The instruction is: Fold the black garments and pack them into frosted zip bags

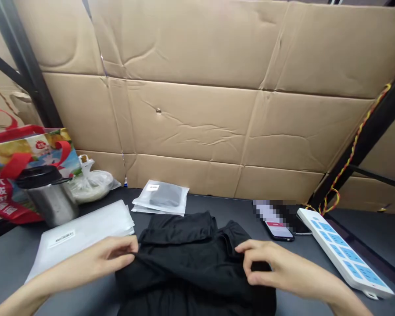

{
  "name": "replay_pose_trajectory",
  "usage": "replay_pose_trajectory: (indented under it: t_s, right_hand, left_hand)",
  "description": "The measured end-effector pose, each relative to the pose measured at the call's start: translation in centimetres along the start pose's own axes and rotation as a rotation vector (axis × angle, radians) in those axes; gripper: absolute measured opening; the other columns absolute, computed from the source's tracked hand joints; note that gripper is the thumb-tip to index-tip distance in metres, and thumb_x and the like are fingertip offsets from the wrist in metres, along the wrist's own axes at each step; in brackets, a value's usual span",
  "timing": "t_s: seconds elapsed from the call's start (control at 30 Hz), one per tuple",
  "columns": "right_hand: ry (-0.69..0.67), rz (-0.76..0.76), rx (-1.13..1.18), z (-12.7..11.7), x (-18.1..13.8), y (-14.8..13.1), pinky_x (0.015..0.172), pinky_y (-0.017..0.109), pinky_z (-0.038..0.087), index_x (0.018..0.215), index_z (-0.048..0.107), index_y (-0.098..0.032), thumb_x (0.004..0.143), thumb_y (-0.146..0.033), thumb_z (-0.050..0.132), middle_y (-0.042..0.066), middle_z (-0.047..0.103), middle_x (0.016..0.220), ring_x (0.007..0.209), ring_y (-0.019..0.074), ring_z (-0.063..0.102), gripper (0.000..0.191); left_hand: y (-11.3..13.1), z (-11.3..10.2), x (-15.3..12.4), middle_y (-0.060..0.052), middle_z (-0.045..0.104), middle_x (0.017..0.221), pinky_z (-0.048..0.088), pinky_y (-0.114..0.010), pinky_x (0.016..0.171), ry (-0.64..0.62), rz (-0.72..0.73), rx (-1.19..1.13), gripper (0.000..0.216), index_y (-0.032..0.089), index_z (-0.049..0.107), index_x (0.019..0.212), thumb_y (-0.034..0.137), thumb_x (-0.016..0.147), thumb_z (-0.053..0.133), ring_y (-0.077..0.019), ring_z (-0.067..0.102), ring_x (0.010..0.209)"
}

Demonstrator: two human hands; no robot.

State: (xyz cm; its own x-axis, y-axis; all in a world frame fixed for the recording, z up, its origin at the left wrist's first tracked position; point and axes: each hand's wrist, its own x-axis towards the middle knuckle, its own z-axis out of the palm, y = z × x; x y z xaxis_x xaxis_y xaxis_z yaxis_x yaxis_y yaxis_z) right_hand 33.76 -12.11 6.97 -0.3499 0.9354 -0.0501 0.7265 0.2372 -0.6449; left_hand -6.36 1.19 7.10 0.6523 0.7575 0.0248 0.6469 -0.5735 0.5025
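I see my left hand (113, 253) and right hand (266, 263) pinching the black garment (191, 259) on the grey table (224, 210); empty bag stack (85, 232) just left.

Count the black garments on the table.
2. One loose garment lies in front, gripped by the left hand and right hand; one packed garment sits behind it in a clear bag. Others may be hidden.

Black garment (191, 259): soft, matte fabric, crumpled and partly folded, lying flat on the dark grey table (217, 204) at centre front. Two rounded folds point toward the wall. The left hand (115, 254) pinches its left edge; the right hand (270, 265) grips its right side. The near edge is out of view.
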Motion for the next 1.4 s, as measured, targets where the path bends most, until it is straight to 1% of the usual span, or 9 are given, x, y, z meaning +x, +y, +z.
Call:
replay_pose_trajectory:
  t_s: [0.13, 0.27, 0.43, 0.6, 0.8, 0.93, 1.17, 1.27, 1.4]
  right_hand:
    - [0.213, 0.04, -0.071, -1.6, 3.9, 2.1, 0.071, 0.027, 0.044, 0.082, 0.063, -0.024, 0.089, -0.034, 0.049, 0.001, 0.063, 0.086, 0.077, 0.0167, 0.059, 0.018]
    - [0.211, 0.129, -0.088, -0.1, 6.8, 5.1, 0.058, 0.024, 0.039, 0.073, 0.06, -0.02, 0.087, -0.036, 0.051, -0.001, 0.06, 0.068, 0.064, 0.0149, 0.054, 0.023]
    - [0.206, 0.191, -0.099, 0.9, 5.2, 6.3, 0.057, 0.025, 0.034, 0.069, 0.057, -0.02, 0.092, -0.051, 0.04, -0.002, 0.058, 0.068, 0.063, 0.0144, 0.05, 0.042]
    - [0.095, 0.214, -0.063, -0.1, 3.5, 5.8, 0.052, 0.024, 0.025, 0.065, 0.052, -0.019, 0.081, -0.05, 0.059, -0.006, 0.045, 0.059, 0.057, 0.0112, 0.039, 0.035]
    - [0.25, 0.365, 0.062, -1.5, 4.3, 6.3, 0.051, 0.022, 0.028, 0.068, 0.053, -0.019, 0.079, -0.055, 0.055, -0.005, 0.047, 0.06, 0.058, 0.0113, 0.044, 0.037]
    - [0.343, 0.541, -0.087, -2.1, 4.9, 7.1, 0.05, 0.024, 0.031, 0.06, 0.054, -0.02, 0.072, -0.049, 0.061, -0.003, 0.051, 0.055, 0.057, 0.0151, 0.052, 0.033]
    - [0.636, 0.444, -0.572, 0.2, 8.1, -2.0, 0.062, 0.029, 0.038, 0.089, 0.057, -0.021, 0.08, -0.021, 0.057, 0.007, 0.064, 0.092, 0.083, 0.0246, 0.063, 0.009]
    - [0.492, 0.356, -0.674, 4.6, 10.6, -6.2, 0.059, 0.028, 0.042, 0.094, 0.057, -0.018, 0.08, -0.014, 0.059, 0.008, 0.064, 0.092, 0.078, 0.0242, 0.066, 0.015]
    - [0.312, 0.241, -0.525, 8.3, 11.7, -7.2, 0.069, 0.034, 0.048, 0.096, 0.061, -0.012, 0.085, -0.033, 0.062, 0.013, 0.065, 0.094, 0.085, 0.0281, 0.066, 0.023]
  left_hand:
    - [-1.2, 0.0, 4.2, 0.001, 0.062, 0.082, 0.042, -0.023, 0.069, 0.028, 0.004, -0.087, 0.026, 0.021, 0.059, 0.084, 0.043, 0.087, 0.046, -0.0184, 0.055, 0.077]
    - [-3.3, 2.3, 6.8, 0.0, 0.061, 0.078, 0.041, -0.024, 0.067, 0.071, -0.006, -0.03, 0.021, 0.02, 0.058, 0.082, 0.038, 0.085, 0.048, -0.0177, 0.055, 0.073]
    - [-4.5, 3.7, 6.3, 0.0, 0.062, 0.083, 0.042, -0.025, 0.07, 0.042, 0.003, 0.003, 0.025, 0.02, 0.059, 0.088, 0.042, 0.089, 0.045, -0.0182, 0.057, 0.077]
    - [-3.8, 2.6, 5.7, -0.002, 0.059, 0.09, 0.042, -0.028, 0.078, 0.08, 0.037, 0.048, 0.017, 0.02, 0.057, 0.081, 0.037, 0.082, 0.054, -0.0201, 0.055, 0.085]
    - [-1.3, 3.7, 6.2, 0.006, 0.051, 0.065, 0.039, -0.023, 0.057, 0.036, -0.188, -0.602, 0.032, 0.021, 0.049, 0.076, 0.049, 0.075, 0.064, -0.0151, 0.051, 0.063]
    - [-0.8, 5.4, 6.1, 0.001, 0.062, 0.074, 0.047, -0.026, 0.063, -0.048, -0.327, -0.91, 0.039, 0.019, 0.053, 0.081, 0.055, 0.073, 0.067, -0.0175, 0.062, 0.07]
    - [-0.9, 5.9, 5.5, -0.007, 0.071, 0.082, 0.05, -0.027, 0.074, -0.155, -0.307, -1.198, 0.032, 0.015, 0.064, 0.079, 0.046, 0.077, 0.071, -0.018, 0.066, 0.078]
    - [-1.2, 6.2, 5.6, -0.005, 0.072, 0.08, 0.05, -0.025, 0.072, -0.144, -0.315, -1.218, 0.03, 0.016, 0.064, 0.076, 0.045, 0.077, 0.072, -0.0161, 0.066, 0.074]
    - [-1.3, 6.3, 5.5, -0.005, 0.073, 0.081, 0.051, -0.028, 0.076, -0.162, -0.282, -1.216, 0.03, 0.015, 0.065, 0.078, 0.045, 0.078, 0.07, -0.0181, 0.067, 0.078]
